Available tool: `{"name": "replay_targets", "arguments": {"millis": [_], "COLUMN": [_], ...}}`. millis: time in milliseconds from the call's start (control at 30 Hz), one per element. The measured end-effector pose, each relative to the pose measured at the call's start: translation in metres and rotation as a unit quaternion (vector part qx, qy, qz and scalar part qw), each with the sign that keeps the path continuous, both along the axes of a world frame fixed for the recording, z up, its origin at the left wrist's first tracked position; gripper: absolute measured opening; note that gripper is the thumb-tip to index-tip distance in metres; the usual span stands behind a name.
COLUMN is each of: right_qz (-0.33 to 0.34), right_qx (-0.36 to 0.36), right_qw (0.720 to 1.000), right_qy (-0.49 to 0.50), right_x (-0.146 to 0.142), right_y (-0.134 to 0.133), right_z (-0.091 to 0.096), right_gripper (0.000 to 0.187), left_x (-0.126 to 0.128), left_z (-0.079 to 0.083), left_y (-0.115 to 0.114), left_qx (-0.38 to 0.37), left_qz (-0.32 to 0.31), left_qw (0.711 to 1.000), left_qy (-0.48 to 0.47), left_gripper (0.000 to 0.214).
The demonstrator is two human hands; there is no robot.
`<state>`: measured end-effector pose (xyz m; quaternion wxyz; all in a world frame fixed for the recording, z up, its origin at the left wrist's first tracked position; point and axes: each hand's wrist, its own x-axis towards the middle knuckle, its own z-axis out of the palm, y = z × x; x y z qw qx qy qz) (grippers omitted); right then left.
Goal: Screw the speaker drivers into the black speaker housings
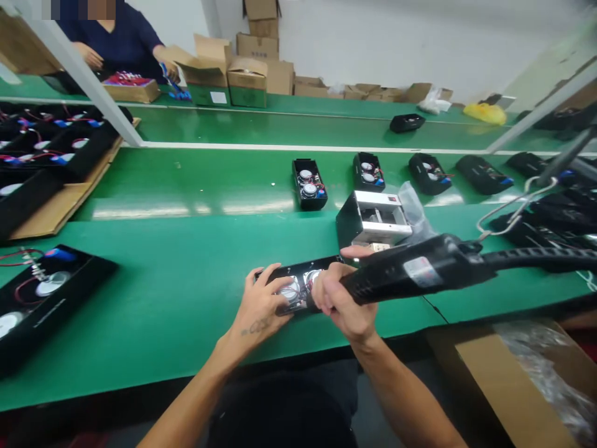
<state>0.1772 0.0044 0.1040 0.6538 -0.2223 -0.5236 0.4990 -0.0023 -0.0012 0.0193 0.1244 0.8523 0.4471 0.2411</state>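
Note:
In front of me on the green bench lies an open black speaker box (pixel 288 271) with round silver drivers inside. My left hand (pixel 265 298) grips its left end, fingers over the far wall and thumb at the near side. A black electric screwdriver (pixel 405 274) is held in my right hand (pixel 342 295), tilted down over the box's right part. Its tip is hidden behind my fingers. Just beyond the box stands a black-and-silver screw feeder (pixel 380 218), a clear plastic bag (pixel 416 208) beside it.
Several open speaker boxes (pixel 310 185) sit on the green conveyor line (pixel 224 168). A larger speaker box (pixel 60 298) lies left; more fill a cardboard tray (pixel 88 186). A wire hook (pixel 513 208) hangs by the screwdriver's cable (pixel 536 256). Across the line, a person (pixel 116 50) works near cartons (pixel 247 81).

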Motion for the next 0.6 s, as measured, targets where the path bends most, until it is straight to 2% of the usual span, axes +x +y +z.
{"name": "replay_targets", "arguments": {"millis": [167,367,467,600], "right_qz": [0.026,-0.002,0.002,0.022], "right_qx": [-0.008,-0.009,-0.004,0.001], "right_qw": [0.999,0.995,0.994,0.998], "right_qy": [-0.038,-0.098,-0.105,-0.058], "right_x": [-0.019,-0.021,-0.02,-0.016], "right_y": [0.002,0.002,0.001,0.0], "right_z": [-0.011,-0.02,-0.019,-0.01], "right_gripper": [0.039,0.037,0.037,0.039], "left_x": [0.0,-0.001,-0.001,-0.003], "left_z": [0.003,0.002,0.003,0.004], "left_y": [-0.002,-0.002,-0.002,-0.001], "left_qx": [-0.009,-0.01,-0.01,-0.022], "left_qz": [0.005,0.007,0.008,-0.004], "left_qw": [1.0,1.0,1.0,1.0], "left_qy": [-0.006,-0.019,-0.021,-0.008], "left_gripper": [0.016,0.027,0.023,0.018]}}
